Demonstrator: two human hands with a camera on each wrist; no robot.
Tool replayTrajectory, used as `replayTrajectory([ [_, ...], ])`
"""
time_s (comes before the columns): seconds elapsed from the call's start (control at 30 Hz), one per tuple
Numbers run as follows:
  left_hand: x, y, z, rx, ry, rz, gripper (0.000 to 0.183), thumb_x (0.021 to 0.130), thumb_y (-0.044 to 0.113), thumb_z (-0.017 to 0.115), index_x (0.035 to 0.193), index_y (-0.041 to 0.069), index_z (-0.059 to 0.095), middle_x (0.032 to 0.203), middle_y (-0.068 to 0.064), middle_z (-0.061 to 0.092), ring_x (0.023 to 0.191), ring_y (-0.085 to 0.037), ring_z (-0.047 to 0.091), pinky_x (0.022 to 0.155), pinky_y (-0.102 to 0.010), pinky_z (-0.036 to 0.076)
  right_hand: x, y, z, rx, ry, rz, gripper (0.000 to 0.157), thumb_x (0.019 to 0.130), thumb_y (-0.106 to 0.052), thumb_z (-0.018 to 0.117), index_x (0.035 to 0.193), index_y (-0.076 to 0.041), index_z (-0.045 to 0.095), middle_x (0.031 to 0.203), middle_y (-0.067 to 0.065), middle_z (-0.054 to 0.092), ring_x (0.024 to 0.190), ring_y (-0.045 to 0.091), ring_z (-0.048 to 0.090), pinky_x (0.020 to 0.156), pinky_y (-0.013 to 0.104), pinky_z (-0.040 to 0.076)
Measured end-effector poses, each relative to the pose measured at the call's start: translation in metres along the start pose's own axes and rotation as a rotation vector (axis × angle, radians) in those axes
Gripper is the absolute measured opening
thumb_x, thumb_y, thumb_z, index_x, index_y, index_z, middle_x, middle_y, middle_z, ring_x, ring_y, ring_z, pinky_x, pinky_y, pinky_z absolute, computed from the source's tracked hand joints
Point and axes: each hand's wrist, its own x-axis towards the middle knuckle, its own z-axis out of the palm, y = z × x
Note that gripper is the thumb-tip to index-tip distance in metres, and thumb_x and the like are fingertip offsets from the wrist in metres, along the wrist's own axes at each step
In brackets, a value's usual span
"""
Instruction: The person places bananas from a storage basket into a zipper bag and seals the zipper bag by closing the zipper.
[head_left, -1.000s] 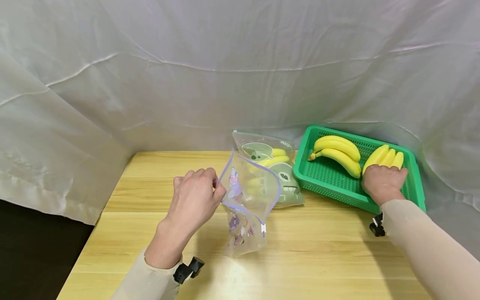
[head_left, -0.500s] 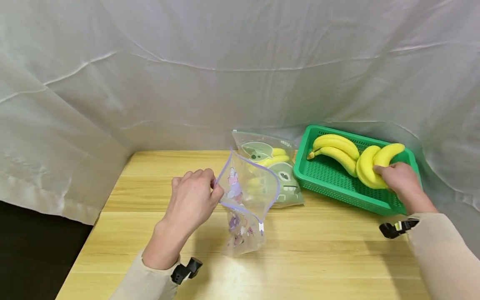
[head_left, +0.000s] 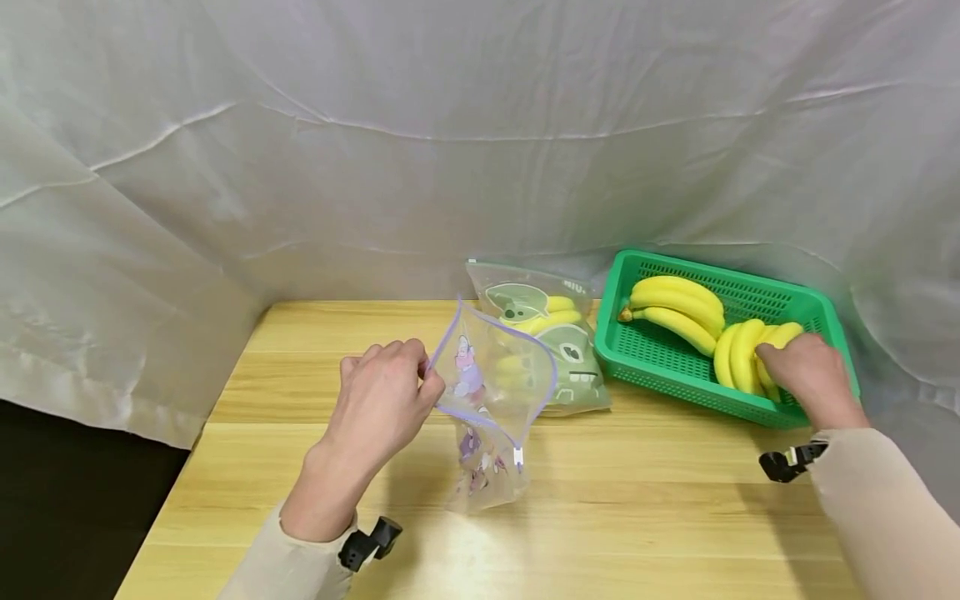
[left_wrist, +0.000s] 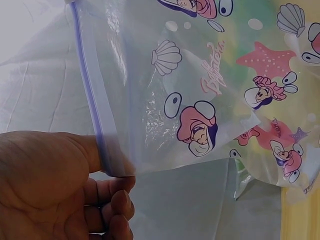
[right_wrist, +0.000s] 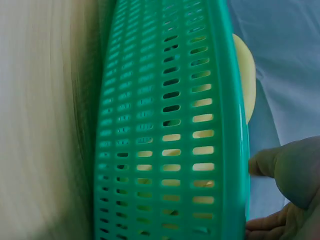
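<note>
My left hand [head_left: 381, 396] pinches the purple-edged mouth of a clear zip bag [left_wrist: 197, 80] printed with cartoon figures, shells and starfish. The bag stands upright on the table with its mouth spread wide; a white slider [head_left: 518, 456] sits at the near end of the zip. On the right, my right hand [head_left: 808, 372] reaches into a green plastic basket [head_left: 660, 382] and grips the right end of a bunch of bananas [head_left: 741, 354]. In the right wrist view the basket wall [right_wrist: 170, 110] hides most of that bunch, and the thumb [right_wrist: 265, 161] shows beyond the rim.
Another bunch of bananas [head_left: 675, 307] lies at the left inside the basket. Behind the open bag, a greenish printed zip bag [head_left: 581, 354] with bananas in it leans near the grey curtain [head_left: 375, 200]. All stand on a wooden table [head_left: 637, 508].
My right hand has shifted right within the basket and turned the banana bunch, which now lies with its fruit toward the left and front. The left hand keeps its pinch on the bag.
</note>
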Motion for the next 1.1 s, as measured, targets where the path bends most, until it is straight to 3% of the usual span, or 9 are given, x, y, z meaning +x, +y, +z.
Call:
replayTrajectory([
  [0.07, 0.0, 0.0, 0.0, 0.004, 0.001, 0.001, 0.012, 0.091, 0.014, 0.058, 0.079, 0.015, 0.058, 0.073, 0.001, 0.057, 0.071, -0.024, 0.049, 0.076, -0.044, 0.033, 0.004, -0.005, 0.001, -0.056, 0.013, 0.013, 0.083, 0.101, -0.067, 0.043, 0.096, 0.014, 0.057, 0.105, 0.042, 0.056, 0.089, 0.052, 0.059, 0.066, 0.05, 0.048],
  [0.17, 0.0, 0.001, -0.001, 0.006, 0.004, 0.003, 0.012, 0.091, 0.014, 0.059, 0.079, 0.015, 0.058, 0.073, 0.001, 0.057, 0.071, -0.024, 0.049, 0.076, -0.044, 0.033, 0.01, -0.015, 0.002, -0.092, -0.044, 0.076, 0.116, 0.092, -0.086, 0.038, 0.121, 0.025, 0.051, 0.124, 0.053, 0.046, 0.109, 0.065, 0.052, 0.077, 0.062, 0.049],
  [0.23, 0.0, 0.001, -0.001, 0.003, 0.004, 0.003, 0.012, 0.091, 0.014, 0.059, 0.079, 0.015, 0.058, 0.073, 0.001, 0.057, 0.071, -0.024, 0.05, 0.076, -0.044, 0.032, 0.014, -0.02, 0.001, -0.095, -0.092, 0.141, 0.135, 0.086, -0.094, 0.037, 0.141, 0.03, 0.035, 0.137, 0.059, 0.032, 0.123, 0.073, 0.039, 0.089, 0.072, 0.046],
  [0.33, 0.0, 0.002, -0.001, 0.001, 0.003, 0.003, 0.013, 0.091, 0.014, 0.059, 0.079, 0.015, 0.058, 0.073, 0.001, 0.057, 0.071, -0.024, 0.05, 0.076, -0.043, 0.032, 0.018, -0.026, 0.0, -0.082, -0.159, 0.22, 0.149, 0.082, -0.097, 0.035, 0.147, 0.033, 0.005, 0.146, 0.063, 0.009, 0.136, 0.078, 0.018, 0.103, 0.081, 0.035],
  [0.47, -0.001, 0.003, -0.001, 0.003, 0.005, 0.001, 0.012, 0.091, 0.014, 0.059, 0.079, 0.015, 0.058, 0.073, 0.001, 0.058, 0.071, -0.024, 0.05, 0.076, -0.044, 0.032, 0.022, -0.031, -0.001, -0.067, -0.205, 0.262, 0.15, 0.083, -0.097, 0.035, 0.145, 0.033, -0.008, 0.147, 0.064, -0.002, 0.14, 0.078, 0.011, 0.109, 0.081, 0.027],
  [0.73, -0.001, 0.003, 0.0, -0.001, 0.002, 0.003, 0.012, 0.091, 0.014, 0.06, 0.079, 0.015, 0.058, 0.073, 0.001, 0.057, 0.071, -0.024, 0.05, 0.075, -0.043, 0.032, 0.025, -0.031, 0.001, -0.019, -0.222, 0.275, 0.123, 0.094, -0.081, 0.037, 0.15, 0.026, 0.02, 0.148, 0.061, 0.01, 0.139, 0.076, 0.019, 0.112, 0.078, 0.028],
  [0.87, -0.001, 0.002, -0.001, 0.002, 0.004, 0.004, 0.012, 0.092, 0.015, 0.06, 0.08, 0.015, 0.058, 0.074, 0.001, 0.057, 0.072, -0.024, 0.05, 0.076, -0.043, 0.033, 0.02, -0.028, -0.002, -0.001, -0.156, 0.225, 0.116, 0.095, -0.079, 0.036, 0.143, 0.026, 0.033, 0.145, 0.057, 0.024, 0.131, 0.072, 0.032, 0.106, 0.074, 0.036],
  [0.97, -0.001, 0.001, -0.002, 0.004, 0.01, 0.005, 0.013, 0.092, 0.015, 0.06, 0.08, 0.015, 0.058, 0.073, 0.001, 0.057, 0.072, -0.024, 0.051, 0.075, -0.043, 0.033, 0.013, -0.029, -0.011, -0.002, -0.069, 0.158, 0.119, 0.095, -0.079, 0.037, 0.137, 0.032, 0.033, 0.14, 0.056, 0.029, 0.124, 0.07, 0.036, 0.101, 0.073, 0.038],
  [1.1, -0.001, 0.0, -0.004, 0.002, 0.023, 0.007, 0.013, 0.092, 0.014, 0.06, 0.079, 0.015, 0.058, 0.073, 0.001, 0.057, 0.072, -0.024, 0.051, 0.075, -0.043, 0.032, 0.002, -0.045, -0.028, 0.014, 0.032, 0.104, 0.128, 0.094, -0.079, 0.043, 0.14, 0.037, 0.015, 0.14, 0.061, 0.022, 0.126, 0.072, 0.027, 0.103, 0.075, 0.03],
])
